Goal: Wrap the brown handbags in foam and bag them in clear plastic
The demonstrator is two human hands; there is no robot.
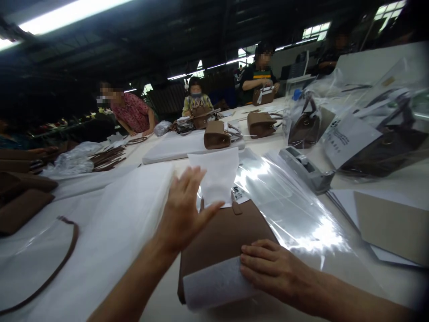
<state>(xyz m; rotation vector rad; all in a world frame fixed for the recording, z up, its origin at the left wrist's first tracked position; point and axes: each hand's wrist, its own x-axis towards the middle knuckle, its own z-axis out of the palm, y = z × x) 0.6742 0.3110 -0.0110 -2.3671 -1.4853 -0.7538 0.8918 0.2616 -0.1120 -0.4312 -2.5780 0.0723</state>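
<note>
A brown handbag (224, 232) lies on its side on the table in front of me. A white wrapping sheet (214, 284) is folded up over its near end. My right hand (271, 266) rests with fingers stretched out across this sheet and the brown panel. Above the bag's left side, my left hand (184, 210) is raised with thumb and fingers apart, slightly blurred, holding nothing. White paper (217, 172) covers the far end of the bag, where a brown strap tab (236, 206) and part of a printed card (241, 193) show.
Clear plastic bags (268, 179) and a grey tape dispenser (306, 170) lie to the right, beside beige and white cards (392, 223). White sheets (124, 214) and a brown strap (63, 259) are on the left. Farther back are more handbags (216, 135) and several people.
</note>
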